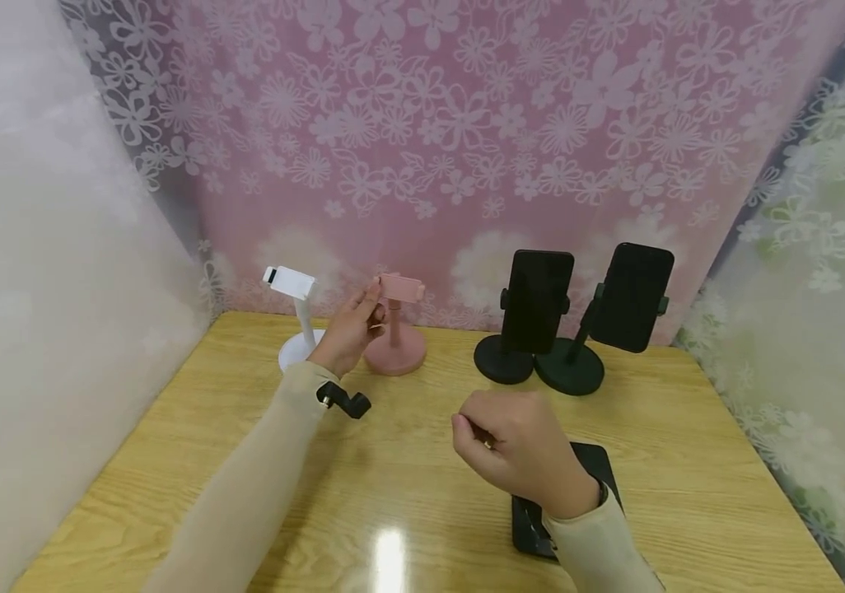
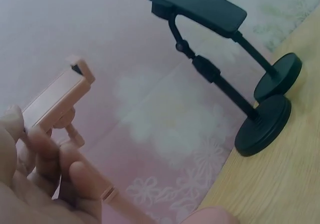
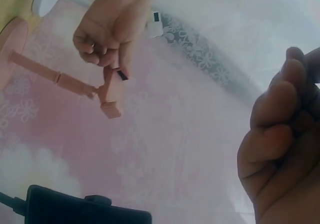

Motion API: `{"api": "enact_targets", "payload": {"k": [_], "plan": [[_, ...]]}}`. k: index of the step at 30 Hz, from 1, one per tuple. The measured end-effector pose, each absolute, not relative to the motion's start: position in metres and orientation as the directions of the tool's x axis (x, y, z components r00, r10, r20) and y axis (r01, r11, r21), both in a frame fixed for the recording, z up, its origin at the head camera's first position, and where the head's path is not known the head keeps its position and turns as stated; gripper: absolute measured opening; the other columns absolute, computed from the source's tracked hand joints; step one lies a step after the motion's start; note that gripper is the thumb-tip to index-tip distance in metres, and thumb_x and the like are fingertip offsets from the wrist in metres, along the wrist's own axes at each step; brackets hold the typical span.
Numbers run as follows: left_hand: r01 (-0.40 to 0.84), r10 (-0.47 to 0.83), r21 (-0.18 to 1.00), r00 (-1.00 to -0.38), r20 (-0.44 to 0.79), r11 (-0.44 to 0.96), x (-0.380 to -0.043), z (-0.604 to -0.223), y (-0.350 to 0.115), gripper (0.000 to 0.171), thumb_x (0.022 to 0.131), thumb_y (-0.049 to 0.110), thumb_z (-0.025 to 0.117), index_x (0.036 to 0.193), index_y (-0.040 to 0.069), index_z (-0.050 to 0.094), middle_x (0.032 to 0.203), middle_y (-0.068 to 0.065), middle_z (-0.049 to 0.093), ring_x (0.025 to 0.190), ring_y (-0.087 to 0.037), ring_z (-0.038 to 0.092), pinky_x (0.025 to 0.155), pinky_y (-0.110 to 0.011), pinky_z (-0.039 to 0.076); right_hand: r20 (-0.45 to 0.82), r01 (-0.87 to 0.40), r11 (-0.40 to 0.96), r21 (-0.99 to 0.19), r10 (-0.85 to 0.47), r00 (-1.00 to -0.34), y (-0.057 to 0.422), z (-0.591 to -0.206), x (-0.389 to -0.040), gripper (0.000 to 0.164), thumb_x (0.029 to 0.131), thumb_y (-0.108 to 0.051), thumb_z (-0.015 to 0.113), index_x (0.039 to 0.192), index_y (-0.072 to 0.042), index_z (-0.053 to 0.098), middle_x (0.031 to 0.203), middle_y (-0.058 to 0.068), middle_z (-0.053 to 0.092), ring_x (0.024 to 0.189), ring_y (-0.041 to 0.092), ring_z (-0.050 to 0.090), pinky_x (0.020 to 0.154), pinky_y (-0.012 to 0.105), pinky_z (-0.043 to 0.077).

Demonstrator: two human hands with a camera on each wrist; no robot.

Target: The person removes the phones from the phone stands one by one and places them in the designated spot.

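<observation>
My left hand (image 1: 352,329) pinches the left end of the clamp on a pink phone stand (image 1: 395,350), with thumb and fingertips at that end. In the left wrist view the clamp's far end (image 2: 82,71) sticks out beyond the fingers. The stand is upright on its round base. My right hand (image 1: 519,445) is raised over the table with its fingers curled in, and nothing shows in it. Beneath that wrist lies a flat black object (image 1: 534,535), partly covered by the hand and sleeve; its kind cannot be told.
Left of the pink stand is a white phone stand (image 1: 292,284), partly behind the left hand. Two dark stands at the back right each carry a phone, one upright phone (image 1: 539,301) and one tilted phone (image 1: 632,296). A floral curtain (image 1: 422,148) hangs behind the wooden table (image 1: 193,428).
</observation>
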State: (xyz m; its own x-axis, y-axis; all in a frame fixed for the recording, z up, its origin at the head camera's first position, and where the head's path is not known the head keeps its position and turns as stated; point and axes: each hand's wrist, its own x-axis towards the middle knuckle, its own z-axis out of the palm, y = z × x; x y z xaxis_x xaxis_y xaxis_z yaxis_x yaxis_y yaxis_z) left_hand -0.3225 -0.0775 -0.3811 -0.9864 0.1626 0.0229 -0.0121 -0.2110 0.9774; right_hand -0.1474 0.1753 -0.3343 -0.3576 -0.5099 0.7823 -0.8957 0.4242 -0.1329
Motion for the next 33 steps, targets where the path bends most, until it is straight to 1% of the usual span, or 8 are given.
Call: {"api": "enact_targets", "payload": {"k": [4, 8, 14, 17, 19, 22, 27, 33], "plan": [[-0.035, 0.131, 0.967, -0.991, -0.002, -0.251, -0.324, -0.385, -0.066, 0.048, 0.102, 0.055, 0.054, 0.106, 0.008, 0.049, 0.085, 0.0, 0.043, 0.084, -0.017, 0.043, 0.077, -0.03, 0.043, 0.748, -0.848, 0.501, -0.176, -0.492, -0.446, 0.18, -0.338, -0.155, 0.035, 0.092, -0.007, 0.059, 0.063, -0.023, 0.047, 0.057, -0.011, 0.035, 0.051, 0.0, 0.03, 0.049, 0.015, 0.026], [-0.04, 0.131, 0.971, -0.991, -0.009, -0.235, -0.323, -0.389, -0.059, 0.055, 0.101, 0.058, 0.056, 0.11, 0.003, 0.054, 0.089, -0.003, 0.05, 0.084, -0.016, 0.049, 0.085, -0.035, 0.048, 0.721, -0.821, 0.542, -0.18, -0.495, -0.485, 0.182, -0.344, -0.161, 0.034, 0.092, -0.007, 0.061, 0.064, -0.023, 0.05, 0.058, -0.012, 0.037, 0.052, 0.0, 0.031, 0.048, 0.016, 0.027], [0.014, 0.286, 0.999, -0.958, 0.002, 0.038, -0.3, -0.392, -0.063, 0.047, 0.11, 0.047, 0.045, 0.119, 0.001, 0.053, 0.118, -0.019, 0.058, 0.109, -0.027, 0.061, 0.102, -0.047, 0.05, 0.724, -0.805, 0.563, -0.188, -0.474, -0.501, 0.184, -0.353, -0.167, 0.029, 0.093, -0.007, 0.061, 0.068, -0.022, 0.057, 0.061, -0.012, 0.041, 0.054, 0.0, 0.035, 0.049, 0.016, 0.031], [0.127, 0.41, 0.981, -0.91, 0.056, 0.147, -0.277, -0.39, -0.069, 0.039, 0.112, 0.04, 0.046, 0.116, 0.003, 0.057, 0.115, -0.02, 0.061, 0.114, -0.038, 0.061, 0.101, -0.05, 0.051, 0.742, -0.806, 0.561, -0.191, -0.455, -0.493, 0.185, -0.356, -0.167, 0.027, 0.092, -0.007, 0.061, 0.07, -0.021, 0.059, 0.063, -0.01, 0.045, 0.056, 0.002, 0.04, 0.052, 0.019, 0.037], [0.247, 0.478, 0.952, -0.868, 0.136, 0.179, -0.258, -0.385, -0.073, 0.035, 0.111, 0.037, 0.049, 0.113, 0.004, 0.06, 0.106, -0.017, 0.063, 0.105, -0.042, 0.062, 0.092, -0.048, 0.054, 0.75, -0.799, 0.566, -0.204, -0.434, -0.499, 0.186, -0.357, -0.168, 0.022, 0.093, -0.007, 0.062, 0.073, -0.018, 0.063, 0.066, -0.009, 0.052, 0.059, 0.005, 0.046, 0.055, 0.022, 0.044], [0.45, 0.539, 0.868, -0.794, 0.282, 0.208, -0.23, -0.373, -0.078, 0.025, 0.109, 0.034, 0.054, 0.109, 0.011, 0.064, 0.097, -0.007, 0.063, 0.09, -0.034, 0.063, 0.08, -0.041, 0.055, 0.725, -0.757, 0.594, -0.272, -0.391, -0.567, 0.186, -0.357, -0.169, 0.004, 0.093, -0.01, 0.065, 0.091, -0.011, 0.069, 0.081, -0.004, 0.063, 0.073, 0.01, 0.058, 0.068, 0.031, 0.055], [0.64, 0.569, 0.741, -0.693, 0.443, 0.203, -0.199, -0.354, -0.086, 0.006, 0.106, 0.02, 0.062, 0.104, 0.017, 0.066, 0.088, 0.006, 0.066, 0.079, -0.02, 0.064, 0.071, -0.031, 0.052, 0.624, -0.662, 0.655, -0.365, -0.355, -0.696, 0.189, -0.355, -0.173, 0.045, 0.094, -0.014, 0.069, 0.135, -0.003, 0.053, 0.122, 0.009, 0.061, 0.111, 0.022, 0.06, 0.097, 0.045, 0.052], [0.691, 0.662, 0.675, -0.635, 0.398, 0.257, -0.19, -0.343, -0.094, 0.009, 0.105, 0.025, 0.064, 0.099, 0.019, 0.067, 0.083, 0.01, 0.064, 0.073, -0.008, 0.059, 0.066, -0.027, 0.051, 0.66, -0.626, 0.655, -0.423, -0.25, -0.708, 0.198, -0.351, -0.183, 0.055, 0.095, -0.011, 0.068, 0.143, 0.002, 0.044, 0.14, 0.016, 0.051, 0.128, 0.031, 0.051, 0.108, 0.051, 0.042]]}}
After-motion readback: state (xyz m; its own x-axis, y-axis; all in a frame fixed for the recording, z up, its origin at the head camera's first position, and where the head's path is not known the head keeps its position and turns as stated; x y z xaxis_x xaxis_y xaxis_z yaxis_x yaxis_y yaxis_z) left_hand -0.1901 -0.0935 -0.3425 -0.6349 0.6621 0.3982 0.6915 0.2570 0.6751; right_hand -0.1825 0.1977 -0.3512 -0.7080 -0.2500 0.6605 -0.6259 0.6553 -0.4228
